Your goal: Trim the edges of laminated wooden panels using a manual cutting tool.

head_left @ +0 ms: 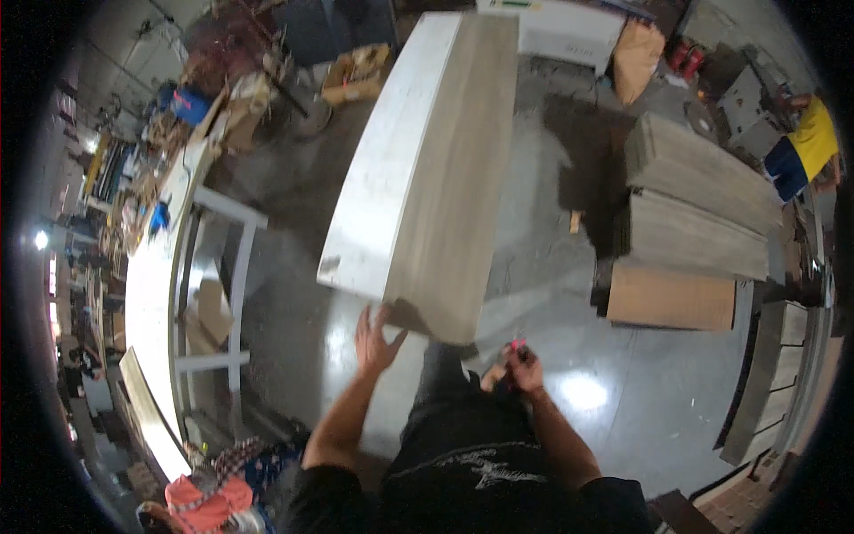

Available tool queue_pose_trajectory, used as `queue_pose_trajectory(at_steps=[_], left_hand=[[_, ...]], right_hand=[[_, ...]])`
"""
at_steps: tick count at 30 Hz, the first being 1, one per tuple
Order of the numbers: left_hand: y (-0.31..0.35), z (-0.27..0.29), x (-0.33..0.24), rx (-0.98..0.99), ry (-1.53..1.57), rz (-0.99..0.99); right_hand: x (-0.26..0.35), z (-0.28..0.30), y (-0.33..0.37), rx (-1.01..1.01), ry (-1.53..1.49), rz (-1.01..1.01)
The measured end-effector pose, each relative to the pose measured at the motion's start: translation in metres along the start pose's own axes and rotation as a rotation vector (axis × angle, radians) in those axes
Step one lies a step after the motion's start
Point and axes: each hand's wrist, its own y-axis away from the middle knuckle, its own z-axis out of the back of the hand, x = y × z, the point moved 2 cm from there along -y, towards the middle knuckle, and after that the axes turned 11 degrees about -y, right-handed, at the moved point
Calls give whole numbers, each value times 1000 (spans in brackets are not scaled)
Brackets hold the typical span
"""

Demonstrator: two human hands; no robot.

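A long wood-grain board [454,205], grey-brown, stretches away from me in the middle. Along its left side lies a white panel or strip [382,160]; whether the two are joined, I cannot tell. My left hand [377,343] has its fingers apart at the near end of these boards, with its fingertips close to the white panel's near edge; contact is unclear. To the right of the board's near end, my right hand [527,369] is closed around a small pink-and-black tool [519,345]. Its exact kind is too small to make out.
Stacked wood-grain boards [698,231] and a cardboard-brown panel [672,298] stand at right. A white-topped workbench [151,294] runs along the left, with a person in an orange-red top [209,503] near it. Another person in yellow [814,138] is far right. A wooden box [356,76] sits beyond.
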Motion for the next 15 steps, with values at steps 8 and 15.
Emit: queue_pose_trajectory(at_steps=[8, 15], left_hand=[[-88, 0, 75, -11, -550, -1028], [-138, -30, 109, -7, -166, -1377]], right_hand=[[40, 35, 92, -577, 152, -78], [19, -146, 96, -724, 306, -78]])
